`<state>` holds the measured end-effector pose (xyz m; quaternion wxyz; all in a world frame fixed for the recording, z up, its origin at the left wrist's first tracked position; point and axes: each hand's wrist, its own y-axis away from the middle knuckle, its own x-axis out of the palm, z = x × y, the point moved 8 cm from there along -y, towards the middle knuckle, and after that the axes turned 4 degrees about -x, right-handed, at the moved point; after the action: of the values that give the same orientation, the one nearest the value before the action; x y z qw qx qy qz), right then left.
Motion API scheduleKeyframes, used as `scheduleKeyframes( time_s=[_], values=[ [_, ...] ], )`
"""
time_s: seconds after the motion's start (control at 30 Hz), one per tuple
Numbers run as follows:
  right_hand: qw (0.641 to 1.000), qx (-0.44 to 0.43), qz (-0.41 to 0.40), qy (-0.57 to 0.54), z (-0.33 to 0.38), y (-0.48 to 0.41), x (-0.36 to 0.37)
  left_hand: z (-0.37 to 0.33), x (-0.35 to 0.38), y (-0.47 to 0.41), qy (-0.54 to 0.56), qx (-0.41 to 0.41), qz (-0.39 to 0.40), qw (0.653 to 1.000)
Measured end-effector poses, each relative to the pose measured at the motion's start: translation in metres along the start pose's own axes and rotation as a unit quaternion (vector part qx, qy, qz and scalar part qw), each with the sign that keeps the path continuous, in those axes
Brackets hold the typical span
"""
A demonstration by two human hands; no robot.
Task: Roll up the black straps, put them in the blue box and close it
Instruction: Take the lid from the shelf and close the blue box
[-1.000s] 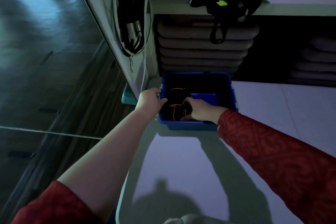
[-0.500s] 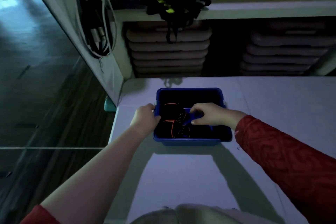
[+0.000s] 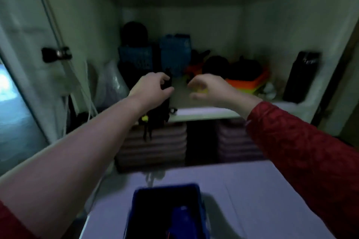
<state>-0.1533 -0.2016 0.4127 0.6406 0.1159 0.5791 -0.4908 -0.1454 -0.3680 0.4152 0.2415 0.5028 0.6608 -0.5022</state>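
The blue box (image 3: 136, 205) stands open at the bottom edge of the white table, its dark inside mostly hidden in shadow. Both arms reach up to the shelf above it. My left hand (image 3: 150, 89) pinches the top of a bundle of black straps (image 3: 157, 116) with yellow-green patches that hangs over the shelf edge. My right hand (image 3: 206, 88) hovers a little to the right of the straps, fingers loosely curled and holding nothing. The view is blurred.
The shelf (image 3: 206, 111) holds blue mesh baskets (image 3: 174, 54), black items on orange and yellow trays (image 3: 250, 83) and a dark bottle (image 3: 300, 77). Stacked grey mats (image 3: 153, 145) fill the space under it. White cables (image 3: 58, 31) and a black clip hang at left.
Both hands left the blue box and rose to the shelf. My left hand took hold of the hanging black straps. The view tilted upward, so the box dropped to the bottom edge.
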Motion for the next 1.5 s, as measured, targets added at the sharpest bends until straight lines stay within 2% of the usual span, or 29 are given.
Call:
scheduleKeyframes(
  time_s=[0.1, 0.2, 0.33, 0.4, 0.47, 0.57, 0.67, 0.73, 0.9, 1.03, 1.17, 1.3, 1.43, 1.5],
  values=[
    [0.990, -0.032, -0.139, 0.011, 0.006, -0.040, -0.110, -0.054, -0.075, -0.053, -0.006, 0.064, -0.077, 0.995],
    [0.964, -0.053, -0.255, 0.053, 0.007, -0.066, -0.200, -0.095, -0.132, -0.092, 0.002, 0.111, -0.135, 0.985],
    [0.905, -0.035, -0.356, 0.230, 0.011, -0.095, -0.284, -0.128, -0.177, -0.120, 0.009, 0.145, -0.192, 0.971],
    [0.889, 0.013, -0.342, 0.304, 0.003, -0.114, -0.308, -0.136, -0.185, -0.126, 0.020, 0.153, -0.207, 0.966],
    [0.897, 0.066, -0.276, 0.338, -0.017, -0.137, -0.315, -0.137, -0.187, -0.130, 0.028, 0.153, -0.214, 0.964],
    [0.922, 0.118, -0.176, 0.325, -0.055, -0.167, -0.308, -0.130, -0.182, -0.136, 0.035, 0.139, -0.209, 0.967],
    [0.929, 0.177, -0.099, 0.309, -0.086, -0.184, -0.298, -0.121, -0.182, -0.143, 0.027, 0.124, -0.213, 0.969],
    [0.929, 0.185, -0.089, 0.307, -0.096, -0.187, -0.291, -0.117, -0.184, -0.145, 0.022, 0.119, -0.216, 0.969],
    [0.900, 0.061, -0.277, 0.331, -0.070, -0.176, -0.305, -0.110, -0.178, -0.143, 0.003, 0.117, -0.213, 0.970],
    [0.861, -0.077, -0.373, 0.336, -0.036, -0.141, -0.310, -0.108, -0.171, -0.138, 0.000, 0.113, -0.206, 0.972],
    [0.831, -0.186, -0.424, 0.308, -0.003, -0.091, -0.306, -0.105, -0.170, -0.124, 0.014, 0.104, -0.202, 0.974],
    [0.810, -0.227, -0.466, 0.275, 0.012, -0.037, -0.296, -0.096, -0.179, -0.101, 0.052, 0.079, -0.211, 0.973],
    [0.762, -0.258, -0.529, 0.272, 0.028, 0.020, -0.276, -0.100, -0.190, -0.059, 0.066, 0.129, -0.229, 0.963],
    [0.745, -0.287, -0.539, 0.268, 0.038, 0.044, -0.256, -0.099, -0.186, -0.040, 0.120, 0.141, -0.185, 0.965]
  ],
)
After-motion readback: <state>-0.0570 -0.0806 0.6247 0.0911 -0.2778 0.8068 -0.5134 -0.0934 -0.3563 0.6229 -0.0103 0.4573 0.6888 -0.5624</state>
